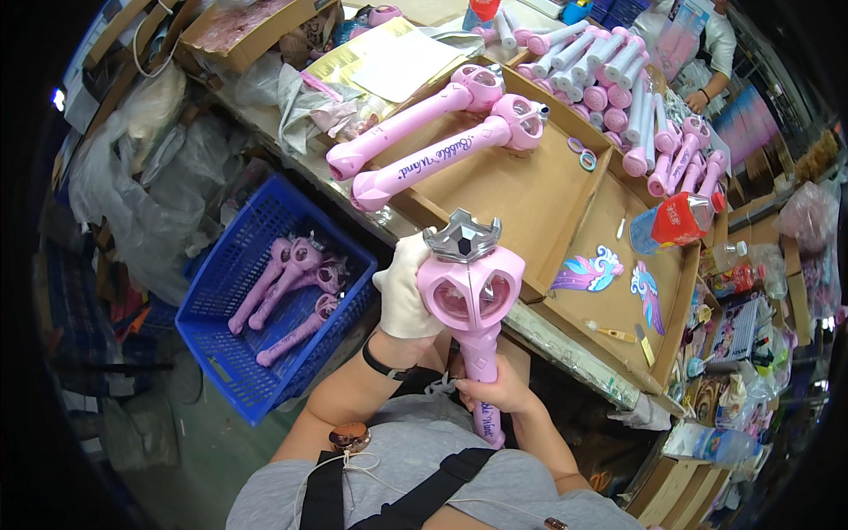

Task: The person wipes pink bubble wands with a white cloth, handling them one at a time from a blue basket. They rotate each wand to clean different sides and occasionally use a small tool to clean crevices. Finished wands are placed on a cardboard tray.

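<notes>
A pink toy bubble wand [469, 291] is held upright in front of my chest, its silver crown [464, 237] at the top and clear windows in its round head. My left hand [405, 291], in a white glove, is against the left side of the head, with some fingers hidden behind it. Lower down, my bare right hand [500, 389] is wrapped around the handle. Just beyond, two more pink wands [437, 154] [414, 124] lie across the edge of a cardboard tray [503, 192].
A blue plastic basket [228, 371] at left holds several wands. Wing-shaped decorations [588, 270], a cutter knife [644, 346] and a red-labelled bottle [676, 222] occupy the tray's right section. Pink-and-white wand parts [596, 63] are piled behind. Across the table is another person's hand [697, 101].
</notes>
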Available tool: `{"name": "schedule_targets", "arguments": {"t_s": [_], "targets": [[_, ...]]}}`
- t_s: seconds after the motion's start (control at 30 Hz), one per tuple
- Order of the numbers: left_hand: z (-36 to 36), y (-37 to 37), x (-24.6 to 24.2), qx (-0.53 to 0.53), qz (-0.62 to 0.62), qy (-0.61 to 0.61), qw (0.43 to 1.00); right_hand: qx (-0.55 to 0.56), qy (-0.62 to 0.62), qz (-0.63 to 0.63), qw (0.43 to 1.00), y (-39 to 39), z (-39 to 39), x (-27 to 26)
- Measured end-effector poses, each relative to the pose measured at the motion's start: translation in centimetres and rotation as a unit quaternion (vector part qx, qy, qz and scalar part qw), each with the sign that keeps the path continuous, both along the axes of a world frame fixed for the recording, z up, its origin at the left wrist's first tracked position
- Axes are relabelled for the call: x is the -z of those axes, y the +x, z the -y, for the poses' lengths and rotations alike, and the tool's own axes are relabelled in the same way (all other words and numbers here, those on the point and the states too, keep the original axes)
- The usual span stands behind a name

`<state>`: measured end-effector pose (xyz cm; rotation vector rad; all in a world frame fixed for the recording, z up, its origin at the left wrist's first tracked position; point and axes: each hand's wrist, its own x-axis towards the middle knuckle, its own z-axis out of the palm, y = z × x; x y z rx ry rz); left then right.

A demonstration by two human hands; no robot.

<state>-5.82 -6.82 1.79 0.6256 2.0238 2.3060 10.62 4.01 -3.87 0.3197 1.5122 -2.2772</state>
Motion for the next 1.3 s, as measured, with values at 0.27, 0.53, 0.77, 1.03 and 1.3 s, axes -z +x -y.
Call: {"name": "schedule_targets", "arguments": {"t_s": [0.27,0.53,0.77,1.03,1.3], "targets": [[-0.1,1.2,2.4,0.172,-0.118,-0.108,0.972,-0.116,-0.479,-0.027,0.870,-0.7,-0.1,4.3],[-0.6,1.7,4.5,0.066,0.261,0.129,0.954,-0.066,-0.496,-0.057,0.864,-0.3,0.0,5.8],[-1.3,2.9,3.5,-0.003,-0.122,-0.171,0.978,0.018,-0.428,-0.059,0.902,0.2,-0.7,5.6],[-2.9,0.2,5.1,0.188,0.123,0.027,0.974,0.011,0.427,-0.096,0.899,-0.8,-1.3,-0.4],[-0.4,-3.9,7.4,0.276,0.248,0.154,0.916,0.332,0.643,0.028,0.690,9.5,-18.7,-5.1]]}}
